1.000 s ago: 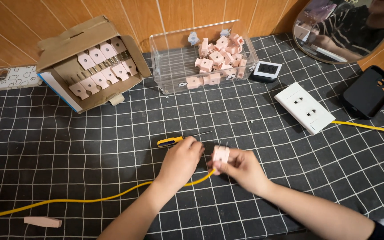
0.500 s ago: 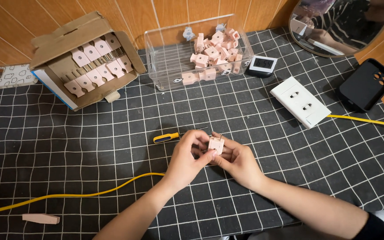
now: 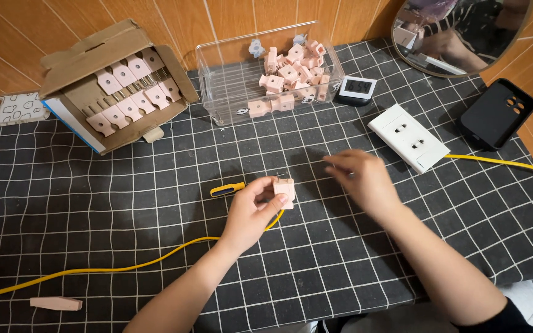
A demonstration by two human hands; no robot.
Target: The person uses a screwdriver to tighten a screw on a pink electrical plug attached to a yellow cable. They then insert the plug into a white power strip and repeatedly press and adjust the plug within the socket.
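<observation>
My left hand (image 3: 251, 213) holds a small pink plug block (image 3: 284, 188) by its fingertips, just above the black checked mat. A screwdriver with a yellow and black handle (image 3: 228, 189) lies on the mat right beside that hand. A yellow cable (image 3: 124, 267) runs from under the left hand toward the left edge. My right hand (image 3: 362, 179) hovers to the right of the block, fingers loosely curled and holding nothing.
A clear plastic bin (image 3: 229, 80) of pink blocks and a cardboard box (image 3: 115, 83) of pink plugs stand at the back. A white socket plate (image 3: 408, 137), a small digital clock (image 3: 355, 89), a black phone case (image 3: 498, 114), a round mirror (image 3: 464, 31) and a loose pink piece (image 3: 57, 303) lie around.
My right hand has let go of the pink block and moved up and right. The block stays in my left hand.
</observation>
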